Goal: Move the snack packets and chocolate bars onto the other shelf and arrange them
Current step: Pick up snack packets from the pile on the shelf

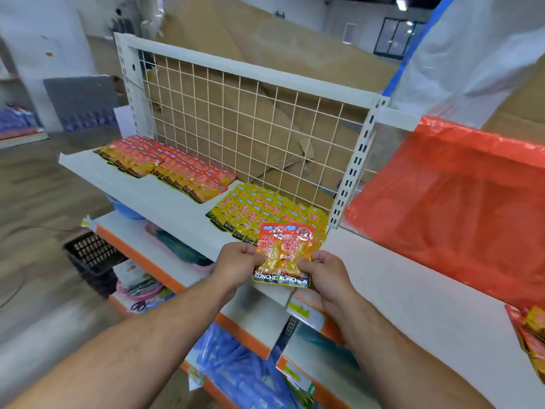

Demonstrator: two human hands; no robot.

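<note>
- Stocked orange packets lay in rows along the rear left of the shelf.
- Yellow packets lay in rows at its rear right corner.
- My left hand pinched the left edge of the held pair of packets, above the shelf's front right corner.
- My right hand pinched the pair's right edge.
- A red bag lay on the adjoining shelf.

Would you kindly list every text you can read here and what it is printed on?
"KONCHEW": black band, right orange foil snack packet.
"KONCHE": left orange foil snack packet, end overlapped.
Chinese characters on packets, yellow shelf-edge tag: too blurred.
</note>
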